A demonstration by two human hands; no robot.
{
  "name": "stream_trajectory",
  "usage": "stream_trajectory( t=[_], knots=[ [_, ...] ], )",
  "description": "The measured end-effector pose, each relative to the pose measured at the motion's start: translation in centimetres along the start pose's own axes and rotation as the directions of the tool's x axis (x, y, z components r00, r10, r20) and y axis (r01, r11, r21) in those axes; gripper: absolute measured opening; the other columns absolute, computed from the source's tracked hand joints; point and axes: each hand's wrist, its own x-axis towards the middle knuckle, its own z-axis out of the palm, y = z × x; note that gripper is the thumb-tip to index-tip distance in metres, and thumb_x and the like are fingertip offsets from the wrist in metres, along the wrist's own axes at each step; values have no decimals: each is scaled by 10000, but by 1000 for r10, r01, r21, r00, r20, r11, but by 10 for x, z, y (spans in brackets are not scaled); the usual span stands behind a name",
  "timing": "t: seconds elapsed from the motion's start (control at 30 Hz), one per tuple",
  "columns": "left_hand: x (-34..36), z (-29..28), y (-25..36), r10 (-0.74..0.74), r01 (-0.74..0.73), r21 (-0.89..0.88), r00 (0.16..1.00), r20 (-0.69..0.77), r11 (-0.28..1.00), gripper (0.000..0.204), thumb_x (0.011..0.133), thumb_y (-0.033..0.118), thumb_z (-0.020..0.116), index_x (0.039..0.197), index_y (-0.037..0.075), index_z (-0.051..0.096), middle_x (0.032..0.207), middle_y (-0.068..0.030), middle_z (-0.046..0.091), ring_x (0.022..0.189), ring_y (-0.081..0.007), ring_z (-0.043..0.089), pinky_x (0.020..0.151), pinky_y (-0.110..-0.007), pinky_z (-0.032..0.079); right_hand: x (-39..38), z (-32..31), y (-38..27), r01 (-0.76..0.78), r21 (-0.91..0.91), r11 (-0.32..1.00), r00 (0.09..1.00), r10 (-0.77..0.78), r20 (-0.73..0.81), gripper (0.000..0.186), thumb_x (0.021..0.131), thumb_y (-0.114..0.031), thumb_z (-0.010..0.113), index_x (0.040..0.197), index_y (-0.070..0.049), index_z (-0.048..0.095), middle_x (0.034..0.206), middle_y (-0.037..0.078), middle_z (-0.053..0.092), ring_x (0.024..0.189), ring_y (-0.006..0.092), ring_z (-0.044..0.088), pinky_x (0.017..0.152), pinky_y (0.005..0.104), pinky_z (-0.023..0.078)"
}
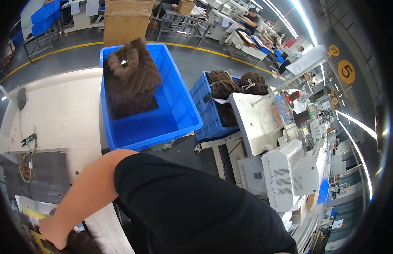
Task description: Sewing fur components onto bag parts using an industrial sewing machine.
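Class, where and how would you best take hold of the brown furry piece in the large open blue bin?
Probably by the bunched upper end of the brown furry piece, coming from above: that end rises to the far rim of the blue bin, and nothing covers it.

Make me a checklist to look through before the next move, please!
1. Right hand free of the dark brown fur beside it: cannot tell; blurred there.
2. Left hand visible: not ok; out of view.
3. Thread snips apart from the right hand: ok; on the pale tabletop.
4. Ribbed brown fur piece inside the blue plastic tub: ok.
5. Round brown fur bundle tied: ok; pale tie shows.
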Motion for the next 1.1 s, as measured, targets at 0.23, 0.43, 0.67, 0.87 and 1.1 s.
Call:
stream_trajectory(
  t=[0.23,0.43,0.67,0.87,1.1],
  knots=[
    [-10,-12,79,-371,344,197,920,124,918,328,1020,257,578,954,-59,633,866,-262,596,791,-488,564,734,-544,472,-45,-13,-8,-394,530,751,917,355,179,373,852,-265,767,1118,-5,745,971,183,723,912,346,710,790,452,560],
    [-26,8,94,-188,145,285,974,129,947,310,1024,279,594,938,-19,603,837,-255,597,743,-457,586,677,-553,476,-63,22,-9,-109,318,942,986,143,-86,185,817,-156,650,883,-16,751,937,171,742,922,377,708,790,465,553],
    [-1,27,124,62,-36,306,995,-78,951,410,994,383,682,950,-24,677,892,-199,604,801,-380,607,731,-475,522,-148,-32,-26,140,319,937,801,82,-593,170,779,-95,631,918,-18,690,887,246,695,907,465,665,789,531,522],
    [-18,29,118,-114,165,284,976,-187,945,548,1003,506,614,1015,-38,681,958,-217,630,821,-373,624,711,-453,527,-252,-144,-32,-4,188,982,675,142,-724,228,853,-129,621,1049,-22,668,979,232,675,973,433,646,848,473,521],
    [-33,32,102,-367,362,166,930,3,917,372,1014,290,580,1177,-44,600,1095,-217,543,1008,-399,558,913,-468,467,-384,-259,31,-43,416,908,353,404,-844,275,994,-78,567,1233,-5,684,1116,44,730,1021,138,657,929,307,520]
  ],
)
